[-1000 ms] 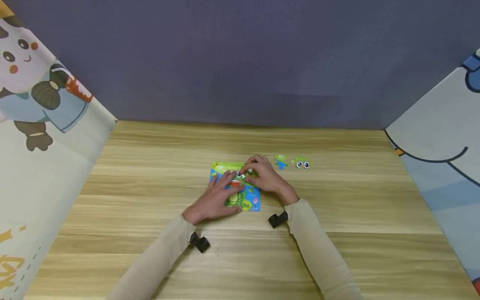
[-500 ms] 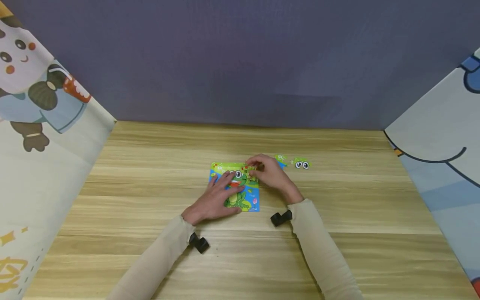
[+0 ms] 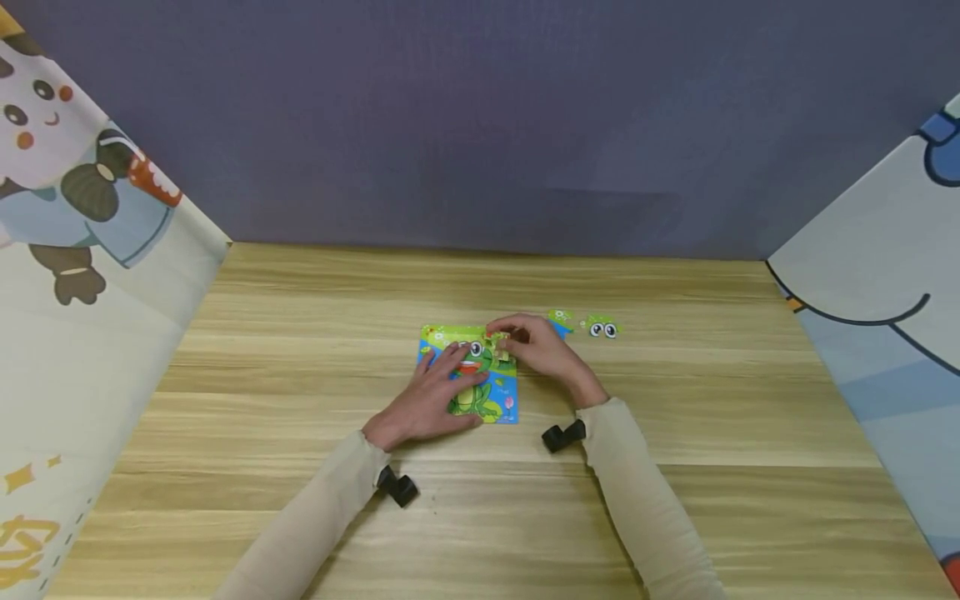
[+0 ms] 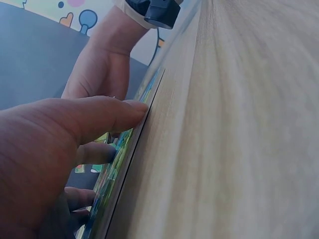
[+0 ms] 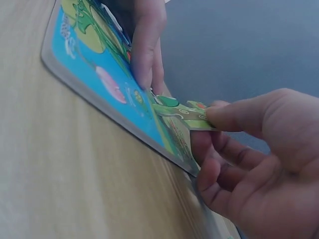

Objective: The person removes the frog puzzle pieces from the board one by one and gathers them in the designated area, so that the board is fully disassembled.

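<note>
A frog jigsaw puzzle board [image 3: 506, 411] lies on the wooden table. My left hand [image 3: 431, 400] rests on its left half with fingers spread, covering part of the frog picture. At the board's upper right, my right hand [image 3: 546, 350] pinches a green puzzle piece [image 5: 187, 117] between thumb and fingers. In the right wrist view the piece is tilted up, its far end close to the board's surface. The left wrist view shows my left thumb [image 4: 117, 115] at the board's near edge.
Two loose pieces lie right of the board: a green and blue piece [image 3: 559, 318], partly behind my right hand, and one with two cartoon eyes [image 3: 602, 327]. A dark wall [image 3: 480, 125] borders the wooden table [image 3: 675, 400] at the back; printed panels flank both sides.
My right hand has drawn back slightly to the right, and the pinched piece has come into view, tilted up at the board's upper right. My left hand has stayed in place.
</note>
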Motion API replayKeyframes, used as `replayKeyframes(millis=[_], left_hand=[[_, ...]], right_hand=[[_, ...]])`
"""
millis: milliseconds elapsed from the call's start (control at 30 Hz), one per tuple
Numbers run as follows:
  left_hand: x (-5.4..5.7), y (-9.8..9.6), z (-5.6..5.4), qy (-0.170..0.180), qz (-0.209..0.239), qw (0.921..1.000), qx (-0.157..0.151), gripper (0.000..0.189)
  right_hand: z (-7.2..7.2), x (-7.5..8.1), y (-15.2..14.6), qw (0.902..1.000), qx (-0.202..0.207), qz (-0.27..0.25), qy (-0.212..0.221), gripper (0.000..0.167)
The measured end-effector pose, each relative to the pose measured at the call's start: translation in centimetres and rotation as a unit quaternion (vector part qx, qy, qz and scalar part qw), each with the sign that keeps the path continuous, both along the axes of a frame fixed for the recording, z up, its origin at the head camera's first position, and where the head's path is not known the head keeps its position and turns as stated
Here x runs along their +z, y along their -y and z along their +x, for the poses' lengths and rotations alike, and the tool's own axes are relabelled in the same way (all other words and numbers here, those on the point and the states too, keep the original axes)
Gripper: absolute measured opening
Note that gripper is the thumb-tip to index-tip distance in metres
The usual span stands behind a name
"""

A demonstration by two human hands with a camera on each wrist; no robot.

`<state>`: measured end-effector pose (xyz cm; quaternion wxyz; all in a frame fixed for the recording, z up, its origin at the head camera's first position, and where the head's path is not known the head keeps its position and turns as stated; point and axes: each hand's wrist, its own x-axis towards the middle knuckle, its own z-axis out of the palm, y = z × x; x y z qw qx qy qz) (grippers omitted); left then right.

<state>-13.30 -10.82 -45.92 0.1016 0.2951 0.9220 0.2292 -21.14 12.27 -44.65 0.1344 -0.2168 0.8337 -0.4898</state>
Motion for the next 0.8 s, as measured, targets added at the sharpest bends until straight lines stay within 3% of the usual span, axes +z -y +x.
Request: replayKeyframes(millis=[400, 600, 800], left_hand=[[0.2, -0.1, 0.1, -0.007, 0.007, 1.0000, -0.001, 0.066], [0.2, -0.2, 0.1, -0.004, 0.005, 1.0000, -0.001, 0.066], [0.1, -0.3, 0.2, -0.007, 0.005, 1.0000, -0.001, 0.066]], right_hand=[[-0.7, 0.5, -1.7, 0.9930, -0.113, -0.023, 0.024, 0.027], [-0.9, 1.0, -5.0, 0.9788, -0.185, -0.052, 0.071, 0.032], [-1.1, 1.5, -9.4, 0.9723, -0.215, -0.071, 0.057, 0.039]])
